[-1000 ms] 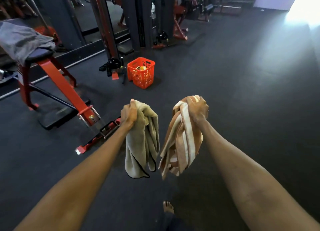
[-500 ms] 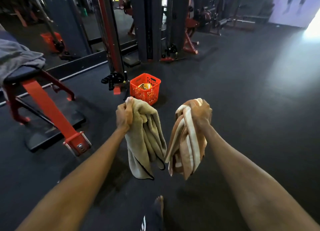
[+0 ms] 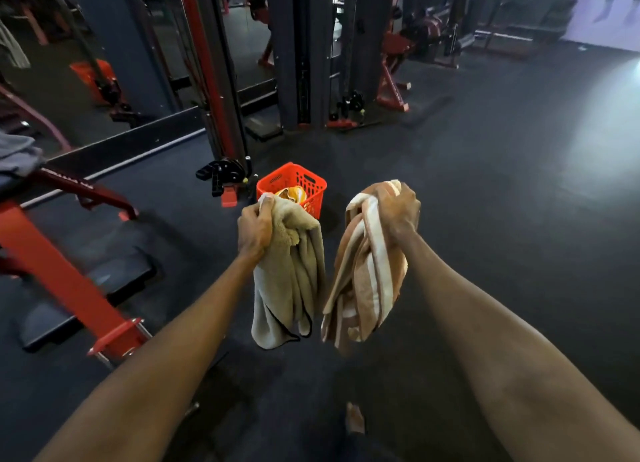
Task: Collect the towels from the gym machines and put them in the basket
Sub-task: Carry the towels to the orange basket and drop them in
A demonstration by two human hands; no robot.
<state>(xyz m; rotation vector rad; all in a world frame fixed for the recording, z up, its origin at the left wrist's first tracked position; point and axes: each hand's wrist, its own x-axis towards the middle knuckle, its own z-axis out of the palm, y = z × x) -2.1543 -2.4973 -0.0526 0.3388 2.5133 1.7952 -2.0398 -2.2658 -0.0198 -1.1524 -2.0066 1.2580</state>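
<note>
My left hand (image 3: 254, 228) grips the top of a beige towel (image 3: 289, 281) that hangs down from it. A brown and white striped towel (image 3: 367, 281) hangs bunched from my right hand (image 3: 398, 212). Both are held out in front of me at about the same height. The orange basket (image 3: 310, 184) stands on the dark floor just beyond my left hand, partly hidden by the beige towel. Something orange and yellow (image 3: 292, 194) lies inside it. A grey towel (image 3: 17, 157) is draped on the bench at the far left edge.
A red-framed bench (image 3: 65, 274) stands at the left, its foot close to my left arm. A cable machine column (image 3: 214, 81) with black handles (image 3: 225, 174) rises behind the basket. More machines line the back. My bare foot (image 3: 355, 418) shows below.
The basket has come closer and now sits just behind my left hand. The bench has slid toward the left edge. Both hands keep their grip on the towels.
</note>
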